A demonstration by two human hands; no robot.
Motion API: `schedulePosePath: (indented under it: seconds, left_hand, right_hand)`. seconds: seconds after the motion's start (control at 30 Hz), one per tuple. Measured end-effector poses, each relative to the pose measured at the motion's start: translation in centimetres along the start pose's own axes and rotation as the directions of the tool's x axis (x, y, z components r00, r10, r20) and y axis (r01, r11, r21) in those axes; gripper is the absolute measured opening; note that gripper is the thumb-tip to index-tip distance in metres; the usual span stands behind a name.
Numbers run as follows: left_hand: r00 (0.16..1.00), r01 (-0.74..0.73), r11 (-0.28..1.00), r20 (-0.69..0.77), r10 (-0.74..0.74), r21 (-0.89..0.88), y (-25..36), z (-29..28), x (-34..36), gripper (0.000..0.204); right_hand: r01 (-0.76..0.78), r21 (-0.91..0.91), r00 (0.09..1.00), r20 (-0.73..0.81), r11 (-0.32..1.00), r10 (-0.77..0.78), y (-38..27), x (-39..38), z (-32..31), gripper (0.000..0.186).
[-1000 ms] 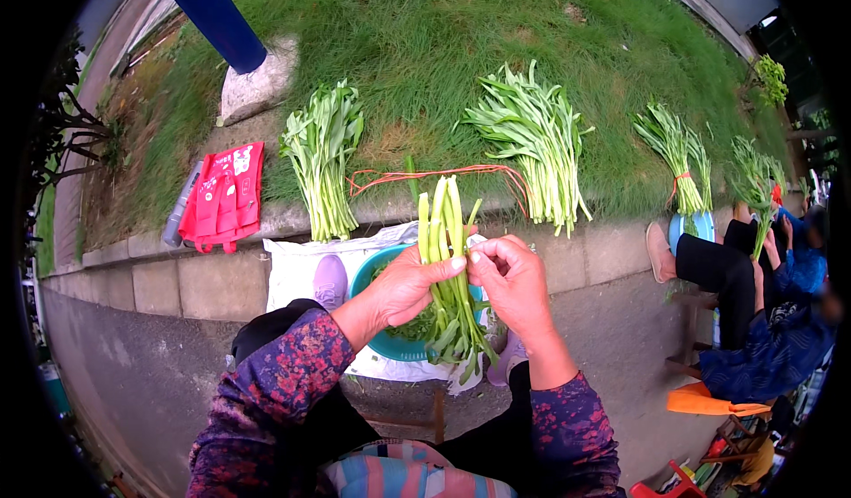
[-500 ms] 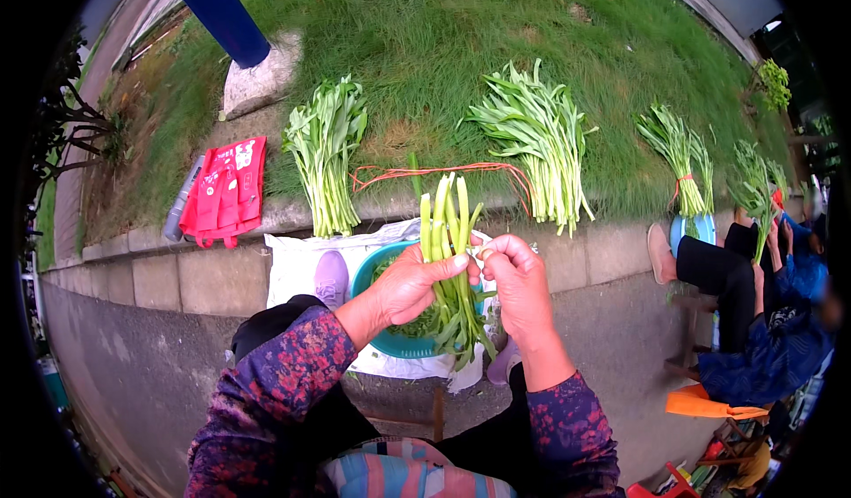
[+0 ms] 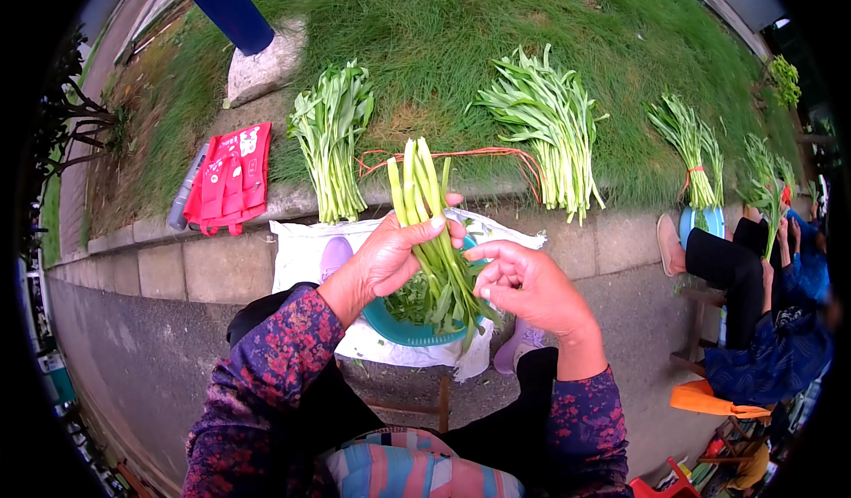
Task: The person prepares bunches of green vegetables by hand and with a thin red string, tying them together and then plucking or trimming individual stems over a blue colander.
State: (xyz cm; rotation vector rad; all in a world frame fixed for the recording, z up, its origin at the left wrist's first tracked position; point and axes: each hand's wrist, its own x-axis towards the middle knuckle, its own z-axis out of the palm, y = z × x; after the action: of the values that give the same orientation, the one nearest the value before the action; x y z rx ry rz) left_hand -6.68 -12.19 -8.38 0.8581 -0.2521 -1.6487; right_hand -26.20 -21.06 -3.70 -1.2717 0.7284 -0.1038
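At mid-frame, I have the left hand (image 3: 392, 254) gripping leafy stalks (image 3: 436, 258), the right hand (image 3: 534, 292) loosely parted beside them: leaf-picking, I judge, calling for a careful pinch.

Yellow-green stems running into full leaf green, that's the long leafy vegetable bunch (image 3: 424, 201)! Solid teal on the round plastic basin (image 3: 415, 334), white for the crumpled woven sheet (image 3: 297, 258). And look, dark purple cloth sleeves (image 3: 277, 347) flashing red-pink flowers! Lilac shoes (image 3: 336, 254), a bright red fabric bag (image 3: 232, 179) with white print, deep blue on the round post (image 3: 222, 6), orange-red on the thin cord (image 3: 479, 152).
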Motion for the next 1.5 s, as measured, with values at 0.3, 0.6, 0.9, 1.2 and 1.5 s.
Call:
schedulePosePath:
  seconds: [0.3,0.6,0.9,1.2,1.5]
  left_hand:
    - [0.94,0.182,0.956,0.245,-0.238,0.23,-3.8,2.0,-0.8,0.04]
    - [0.874,0.241,0.958,0.394,-0.283,0.154,-3.5,2.3,-1.1,0.049]
    - [0.851,0.27,0.948,0.42,-0.316,0.166,-4.2,2.0,-0.8,0.042]
    - [0.928,0.221,0.973,0.293,-0.232,0.068,-2.6,1.8,-1.0,0.082]
    - [0.984,0.053,0.993,0.164,-0.07,0.105,-3.4,1.0,0.5,0.083]
  right_hand:
    - [-0.024,0.206,0.999,-0.028,0.978,0.031,-0.1,1.2,0.1,0.039]
    - [0.106,0.316,0.992,-0.103,0.943,-0.077,1.1,1.6,0.9,0.045]
    - [0.16,0.462,0.984,-0.002,0.872,-0.179,0.9,1.2,2.2,0.05]
    - [0.143,0.488,0.989,-0.042,0.861,-0.14,1.6,1.8,1.6,0.023]
    - [0.141,0.582,0.989,-0.117,0.801,-0.089,2.7,2.7,3.8,0.02]
